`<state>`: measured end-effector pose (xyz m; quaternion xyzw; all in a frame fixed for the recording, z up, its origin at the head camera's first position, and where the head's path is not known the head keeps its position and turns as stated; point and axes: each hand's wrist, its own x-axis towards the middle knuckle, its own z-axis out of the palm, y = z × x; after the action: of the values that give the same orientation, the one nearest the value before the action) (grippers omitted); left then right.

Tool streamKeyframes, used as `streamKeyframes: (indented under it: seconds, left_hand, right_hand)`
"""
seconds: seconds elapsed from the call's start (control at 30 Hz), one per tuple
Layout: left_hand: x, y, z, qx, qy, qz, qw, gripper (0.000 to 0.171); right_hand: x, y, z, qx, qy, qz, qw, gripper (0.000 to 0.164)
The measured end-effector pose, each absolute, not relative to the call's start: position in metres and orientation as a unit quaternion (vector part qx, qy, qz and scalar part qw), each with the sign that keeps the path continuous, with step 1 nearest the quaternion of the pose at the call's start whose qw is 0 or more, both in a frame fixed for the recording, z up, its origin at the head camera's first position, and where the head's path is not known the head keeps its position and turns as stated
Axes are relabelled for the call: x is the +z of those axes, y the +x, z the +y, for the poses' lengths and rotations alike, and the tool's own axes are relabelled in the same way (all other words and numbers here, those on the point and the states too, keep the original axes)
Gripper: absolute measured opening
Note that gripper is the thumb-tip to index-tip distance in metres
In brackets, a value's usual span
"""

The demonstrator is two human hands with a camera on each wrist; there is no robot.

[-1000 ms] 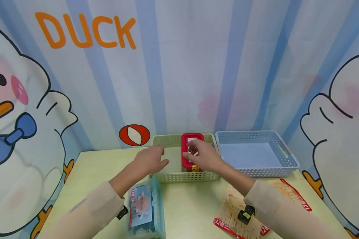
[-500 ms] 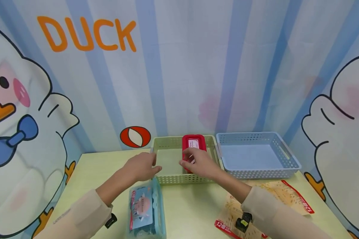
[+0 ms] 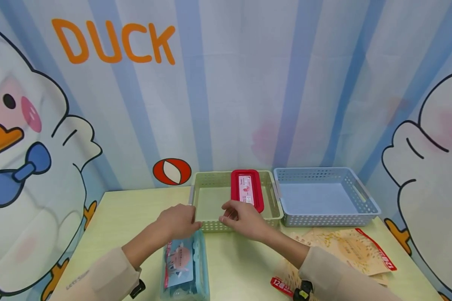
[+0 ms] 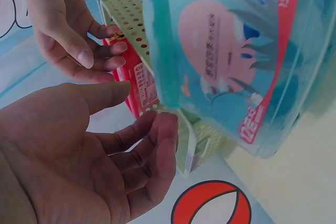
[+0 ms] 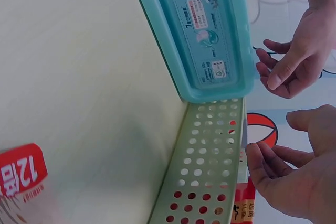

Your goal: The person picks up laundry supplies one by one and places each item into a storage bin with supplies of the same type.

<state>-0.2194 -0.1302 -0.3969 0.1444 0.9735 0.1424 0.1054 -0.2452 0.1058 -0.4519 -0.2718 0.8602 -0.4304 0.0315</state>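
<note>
A red-lidded box [image 3: 245, 188] with a white label lies in the right part of the green perforated basket [image 3: 218, 226]. Over the basket's near rim hovers my right hand [image 3: 245, 219], its fingers loosely bent around nothing. My left hand [image 3: 178, 221], also holding nothing, is above the far end of a teal plastic box [image 3: 181, 267], near the basket's front-left corner. In the left wrist view this teal box [image 4: 220, 51] shows a blue and pink printed label. Relaxed, half-bent fingers show on my right hand [image 5: 294, 166] in the right wrist view.
A light blue perforated basket [image 3: 324, 219] stands to the right, against the green one. Yellowish printed bags [image 3: 350, 251] lie on the table before it, partly under my right forearm. Behind the baskets hangs a striped duck curtain [image 3: 241, 83].
My right hand has drawn back from over the red-lidded box toward the basket's near rim. The left hand has shifted a little nearer and left. The red-lidded box stays in the basket.
</note>
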Motion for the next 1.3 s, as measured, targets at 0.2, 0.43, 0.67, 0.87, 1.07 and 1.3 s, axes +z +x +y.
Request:
streamKeyframes:
  seconds: [0.2, 0.43, 0.67, 0.87, 1.07, 1.3]
  left_hand:
    - [-0.405, -0.214, -0.128, 0.172, 0.118, 0.972, 0.107, 0.034]
    - [-0.407, -0.211, -0.125, 0.192, 0.088, 0.971, 0.116, 0.031]
    - [-0.409, -0.207, -0.127, 0.209, 0.071, 0.966, 0.134, 0.032]
    - [-0.414, -0.208, -0.126, 0.23, 0.084, 0.96, 0.134, 0.029]
    - [-0.414, -0.21, -0.125, 0.253, 0.087, 0.952, 0.146, 0.045]
    - [-0.417, -0.209, -0.123, 0.248, 0.077, 0.954, 0.149, 0.05]
  right_hand:
    - [-0.459, -0.24, 0.1, -0.424, -0.27, 0.864, 0.043, 0.029]
    - [-0.467, -0.237, 0.094, -0.421, -0.279, 0.862, 0.054, 0.027]
    - [-0.476, -0.233, 0.086, -0.405, -0.298, 0.861, 0.073, 0.031]
    - [-0.484, -0.23, 0.08, -0.415, -0.302, 0.854, 0.091, 0.033]
    - [-0.498, -0.23, 0.075, -0.433, -0.293, 0.846, 0.104, 0.031]
    - [-0.502, -0.222, 0.069, -0.527, -0.221, 0.8, 0.184, 0.034]
